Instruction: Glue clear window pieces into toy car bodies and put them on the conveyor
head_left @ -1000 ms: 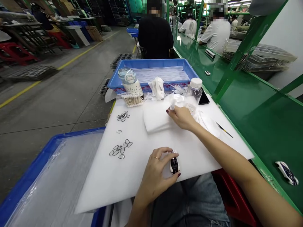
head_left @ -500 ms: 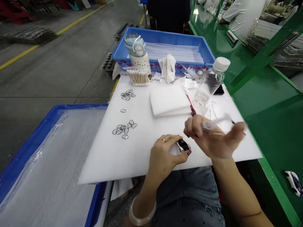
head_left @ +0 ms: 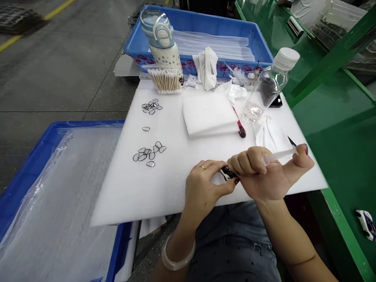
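Observation:
My left hand [head_left: 202, 188] pinches a small black-and-white toy car [head_left: 227, 172] just above the white foam board [head_left: 164, 184]. My right hand [head_left: 268, 174] is closed round a clear syringe-like applicator [head_left: 277, 156], with the thumb at its far end and its front end at the car. Both hands meet near the board's front edge. Small dark-rimmed clear window pieces [head_left: 148, 154] lie in a cluster to the left, and another cluster [head_left: 151, 107] lies farther back.
On the board lie a folded white foam pad [head_left: 208, 113], a red cutter [head_left: 239, 125], a clear bottle [head_left: 266, 88], cotton swabs [head_left: 166, 80] and a drink bottle [head_left: 161, 37]. Blue trays stand behind [head_left: 202, 23] and at left [head_left: 32, 168]. Another toy car [head_left: 366, 224] lies on the green bench.
My right hand left the cloth at the back, took up the applicator and came to the car in my left hand. The view tilted down and closer.

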